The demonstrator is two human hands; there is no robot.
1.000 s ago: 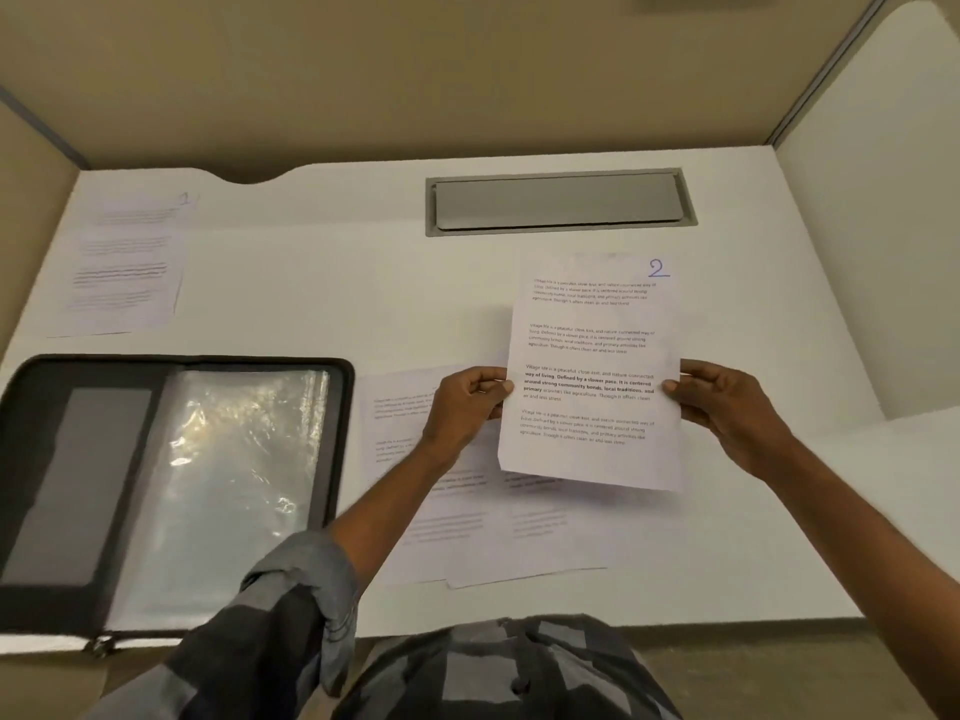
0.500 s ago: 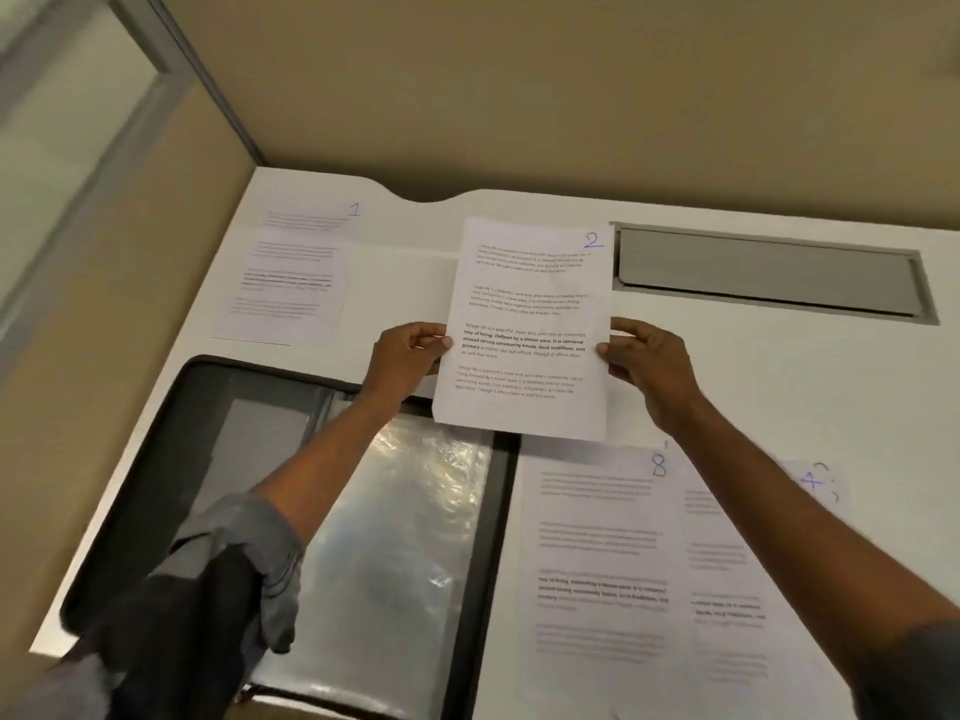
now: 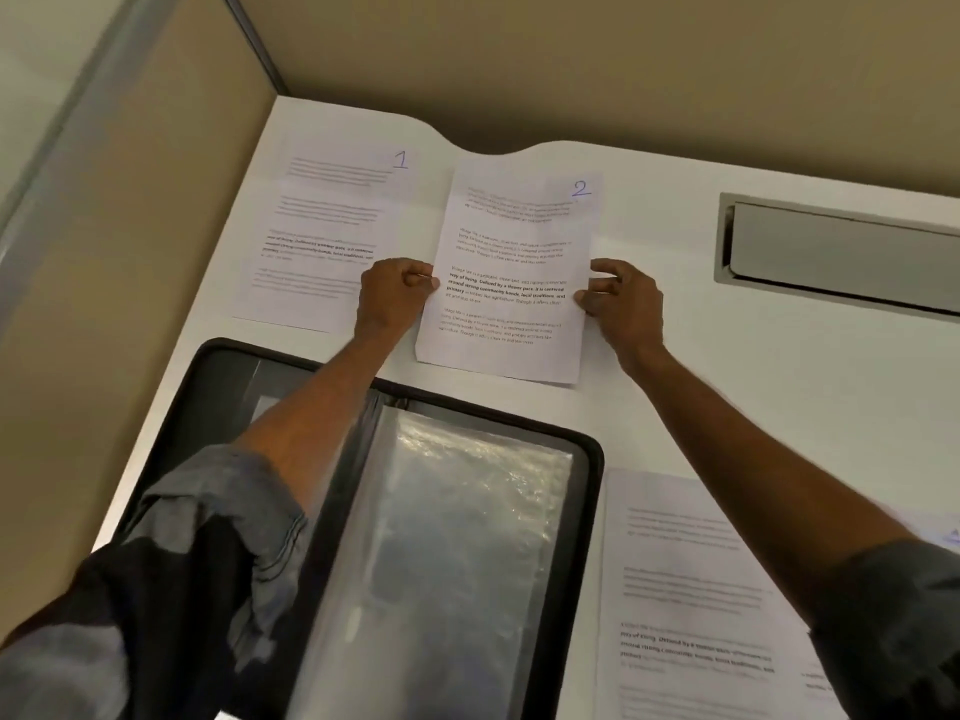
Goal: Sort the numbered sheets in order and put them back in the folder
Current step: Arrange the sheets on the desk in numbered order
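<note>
White sheet no. 2 (image 3: 511, 283) pinched at L & R edges by left hand (image 3: 392, 298) & right hand (image 3: 626, 298), fingers (image 3: 597, 285) curled on paper. Sits just right of sheet 1 (image 3: 332, 236), narrow gap betw. edges. Open folder (image 3: 589, 459) near its bottom edge. Bare desk (image 3: 727, 387) to the right.

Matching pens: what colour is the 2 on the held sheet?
Blue; the number 2 shows best in the head view.
</note>
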